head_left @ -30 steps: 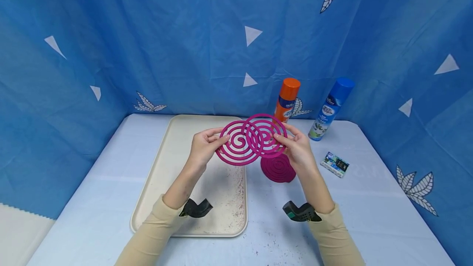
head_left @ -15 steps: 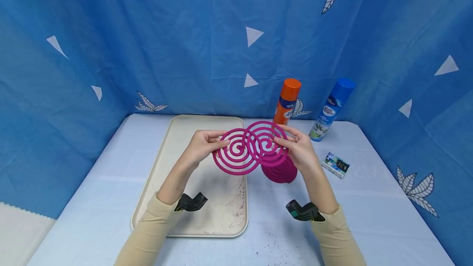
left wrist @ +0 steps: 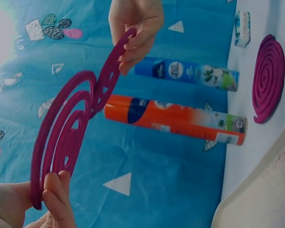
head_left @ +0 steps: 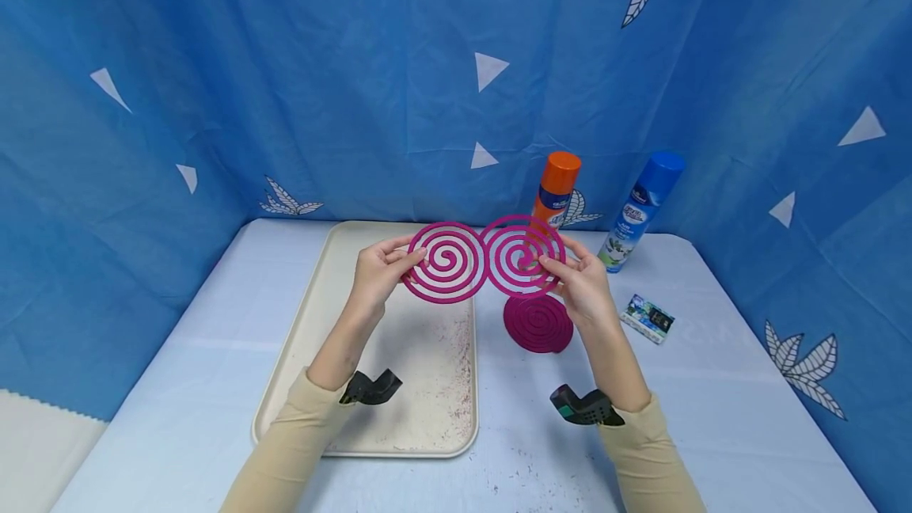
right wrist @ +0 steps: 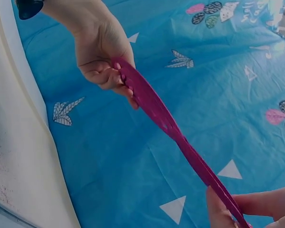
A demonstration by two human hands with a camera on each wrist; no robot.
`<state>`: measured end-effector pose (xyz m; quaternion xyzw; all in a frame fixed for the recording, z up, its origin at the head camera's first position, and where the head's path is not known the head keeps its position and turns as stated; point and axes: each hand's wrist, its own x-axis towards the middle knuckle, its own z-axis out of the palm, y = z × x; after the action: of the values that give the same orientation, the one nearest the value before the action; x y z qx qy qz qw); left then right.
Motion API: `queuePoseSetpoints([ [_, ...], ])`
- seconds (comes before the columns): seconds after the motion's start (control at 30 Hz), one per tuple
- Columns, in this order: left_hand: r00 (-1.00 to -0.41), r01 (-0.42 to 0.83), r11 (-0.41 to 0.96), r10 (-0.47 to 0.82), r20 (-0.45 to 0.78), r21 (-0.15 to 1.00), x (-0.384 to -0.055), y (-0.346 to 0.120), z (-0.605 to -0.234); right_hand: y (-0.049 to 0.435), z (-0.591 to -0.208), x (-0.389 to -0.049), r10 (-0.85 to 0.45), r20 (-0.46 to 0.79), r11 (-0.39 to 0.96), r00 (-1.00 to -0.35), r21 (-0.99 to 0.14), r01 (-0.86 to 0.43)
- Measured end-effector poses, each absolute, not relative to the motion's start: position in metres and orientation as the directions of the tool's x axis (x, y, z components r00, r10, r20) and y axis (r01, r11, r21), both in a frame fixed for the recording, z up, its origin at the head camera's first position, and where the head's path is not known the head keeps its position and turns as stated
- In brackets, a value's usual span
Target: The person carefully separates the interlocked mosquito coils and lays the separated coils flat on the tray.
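Note:
Two magenta mosquito coils are held up side by side above the table, their inner edges meeting. My left hand pinches the outer edge of the left mosquito coil between thumb and fingers. On the other side my right hand pinches the right mosquito coil in the same way. In the right wrist view both coils appear nearly edge-on, with the left coil farther off. Below the right hand, more magenta coil lies flat on the table.
A cream tray with reddish crumbs along its right side sits under the left hand. Behind the coils stand an orange spray can and a blue spray can. A small printed box lies at right. Blue curtain surrounds the table.
The two coils overlapped widely before; now they are drawn apart until only their edges meet. The hands have spread, and the coils dipped, then rose.

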<state>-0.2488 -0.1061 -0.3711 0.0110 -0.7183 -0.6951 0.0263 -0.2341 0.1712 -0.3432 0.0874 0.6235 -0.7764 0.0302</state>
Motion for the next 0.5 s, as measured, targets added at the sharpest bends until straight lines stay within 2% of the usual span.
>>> queuePoseSetpoints([
  [0.27, -0.981, 0.018, -0.082, -0.194, 0.001, 0.996, -0.263, -0.119, -0.386, 0.171, -0.345, -0.237, 0.119, -0.201, -0.258, -0.972, -0.952, 0.165],
  [0.5, -0.924, 0.015, -0.097, -0.381, -0.023, 0.995, -0.291, -0.142, -0.417, 0.169, -0.352, -0.24, 0.105, -0.192, -0.241, -0.976, -0.957, 0.162],
])
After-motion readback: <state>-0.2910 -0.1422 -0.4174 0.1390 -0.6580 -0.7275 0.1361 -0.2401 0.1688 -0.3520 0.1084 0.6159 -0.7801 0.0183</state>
